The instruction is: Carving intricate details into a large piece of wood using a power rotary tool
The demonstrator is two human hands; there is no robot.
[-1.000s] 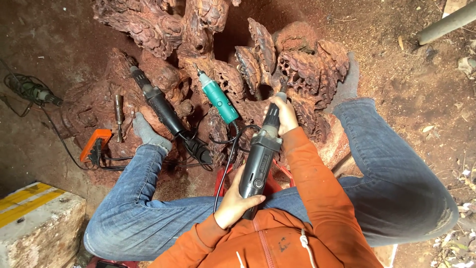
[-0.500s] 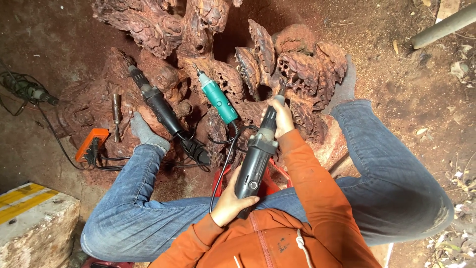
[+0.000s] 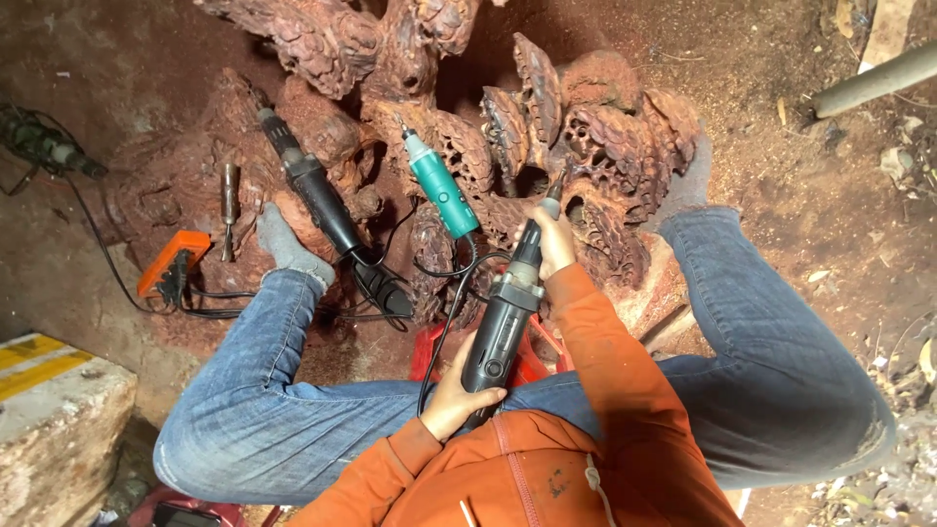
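Hands [image 3: 459,395] grip black grinder [image 3: 508,317], tip at carved wood [image 3: 586,127].

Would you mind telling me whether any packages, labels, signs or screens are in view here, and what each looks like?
No packages, signs or screens show.
Grey band, perhaps a label: on the black grinder held by the left hand and right hand; too small to tell.
Yellow stripes: painted across the top of the pale block at the lower left edge.
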